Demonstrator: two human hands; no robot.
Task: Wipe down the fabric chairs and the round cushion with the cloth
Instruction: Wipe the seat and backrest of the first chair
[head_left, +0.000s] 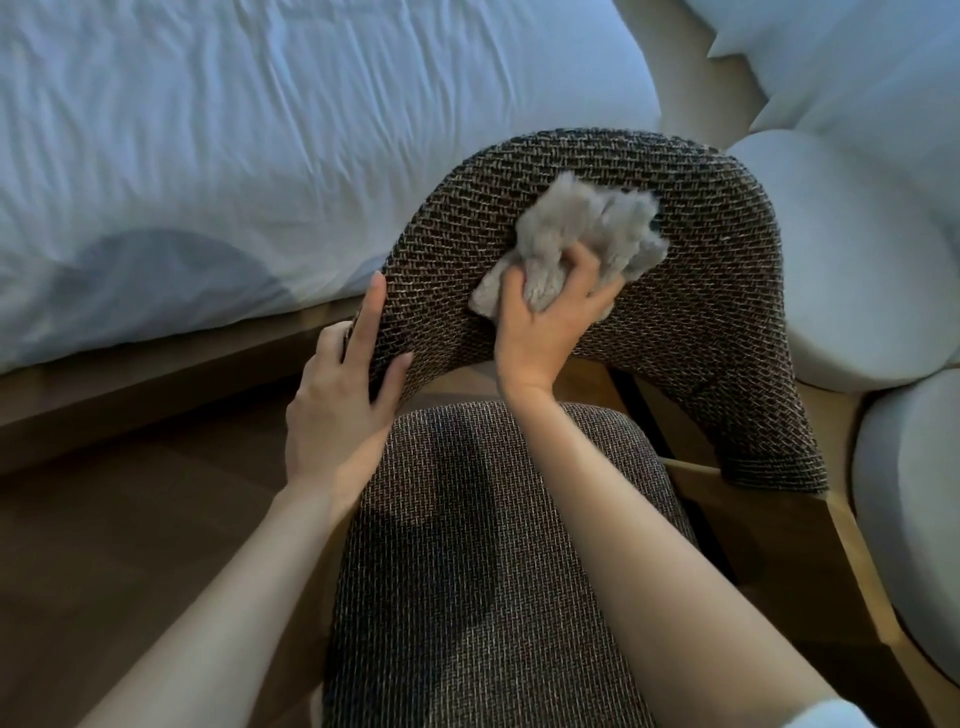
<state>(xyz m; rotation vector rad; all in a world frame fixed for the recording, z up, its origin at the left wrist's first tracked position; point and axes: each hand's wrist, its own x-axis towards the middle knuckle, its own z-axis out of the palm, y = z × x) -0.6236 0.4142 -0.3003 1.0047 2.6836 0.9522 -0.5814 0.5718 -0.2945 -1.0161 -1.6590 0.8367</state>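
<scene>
Right hand (545, 322) – fingers and thumb curled round a bunched grey cloth (592, 223), holding it tight against the chair's backrest (701, 291), approx. mid-arc, on the inner face.

Item 1, cloth: fluffy, crumpled. Long axis runs lower left to upper right across the weave. One corner pokes out lower left of the fist; the loose bulk fans out upper right, past the fingertips.

Item 2, backrest: dark brown-and-tan woven fabric, curved like a horseshoe. Crown points toward the bed, both ends point back toward the person. The right end hangs lower in view, next to a light wooden frame rail (852, 545).

Item 3, seat (467, 545): same weave, lighter tone, rounded front-to-back pad. Long axis runs from the person toward the backrest, w/ a gap between the two where wood shows.

Left hand (337, 395) – fingers straight, laid flat along the backrest's left end, thumb on the inner face. Holds nothing.

Misc.: white rumpled bed sheet (260, 130) beyond the chair, upper left. Pale rounded upholstery (857, 260) just beside the backrest on the right. Dark wood floor (130, 519) lower left.
</scene>
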